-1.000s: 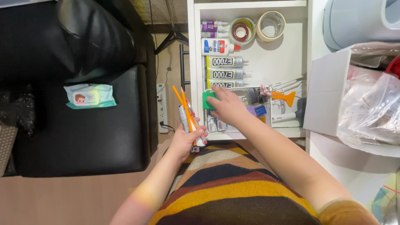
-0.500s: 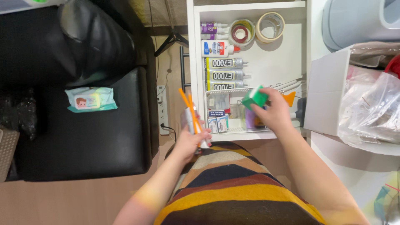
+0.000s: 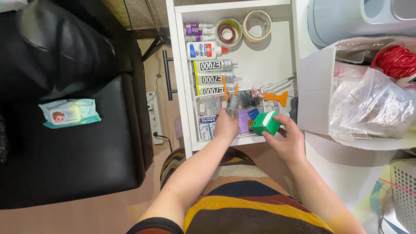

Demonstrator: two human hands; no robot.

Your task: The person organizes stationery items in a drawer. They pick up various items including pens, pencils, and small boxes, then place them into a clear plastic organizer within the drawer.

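**Two hands over an open white drawer of craft supplies**

The fingers of the right hand (image 3: 288, 141) are clamped on a small green box (image 3: 265, 123) with a white end, held tilted just above the front right part of the drawer (image 3: 277, 52). The fingers of the left hand (image 3: 226, 127) are closed around the grey body of an orange-handled tool (image 3: 231, 100), whose two orange tips stand up above the knuckles; the kind of tool cannot be told. This hand sits over the front of the drawer, beside a clear plastic tray (image 3: 209, 105) and just left of the green box.

Behind the hands, three glue tubes (image 3: 213, 78) lie side by side along the drawer's left wall. Further back lie a white glue bottle (image 3: 206, 50) with an orange cap, then two tape rolls (image 3: 242, 29) at the rear. An orange clip (image 3: 277, 98) lies to the right of the tubes. Right of the drawer stands a white box (image 3: 316, 95) holding a clear plastic bag (image 3: 372, 104). To the left, a pack of wipes (image 3: 69, 112) rests on a black leather seat (image 3: 78, 160).
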